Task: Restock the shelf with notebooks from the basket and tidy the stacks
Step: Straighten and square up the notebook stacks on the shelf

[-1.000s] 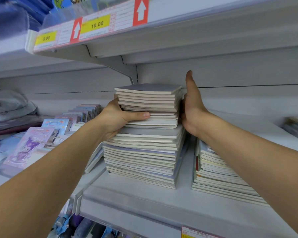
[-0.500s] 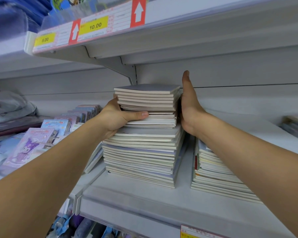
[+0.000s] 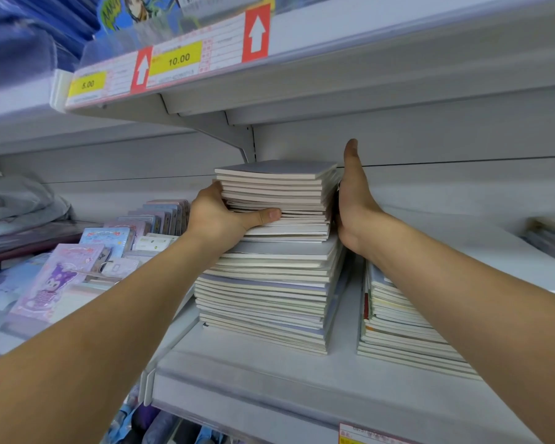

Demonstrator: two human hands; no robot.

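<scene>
Centrally, a tall stack of notebooks [image 3: 269, 257] stands on the shelf [image 3: 269, 373]. Left hand [image 3: 218, 219] clasps its upper left side, thumb across the front; right hand [image 3: 354, 200] presses flat against its right side. Shorter stack [image 3: 394, 322] right, under the forearm; character stationery [image 3: 55, 274] left.

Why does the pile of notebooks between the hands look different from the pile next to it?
The tall stack reaches much higher than the low stack on its right. The tall stack's upper notebooks are smaller and sit shifted from those below; the low stack looks more even. The left hand and right hand touch the tall stack's sides; neither touches the low stack. Both sit on the same grey shelf.
</scene>
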